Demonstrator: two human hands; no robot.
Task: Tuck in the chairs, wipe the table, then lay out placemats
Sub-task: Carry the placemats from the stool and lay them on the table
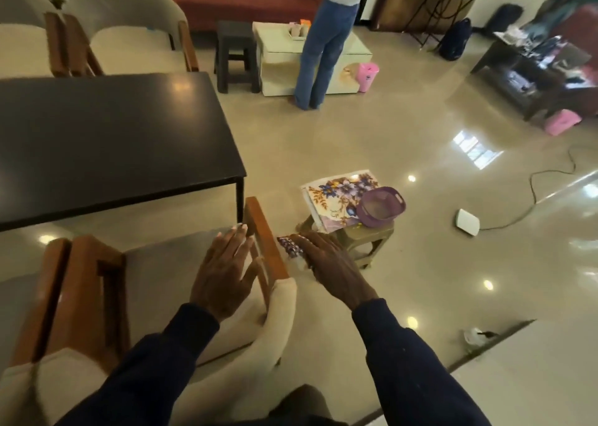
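You are holding your left hand (226,273) flat, released, beside the chair armrest (263,241); right hand (326,264) is stretching over a patterned piece (288,247), grasp unclear.

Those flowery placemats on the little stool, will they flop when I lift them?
Probably fairly stiff: the placemats overhang the stool yet lie flat. Their layered edges suggest a stack, which may slide apart. The purple basket rests on one corner, so pulling them out could tip it.
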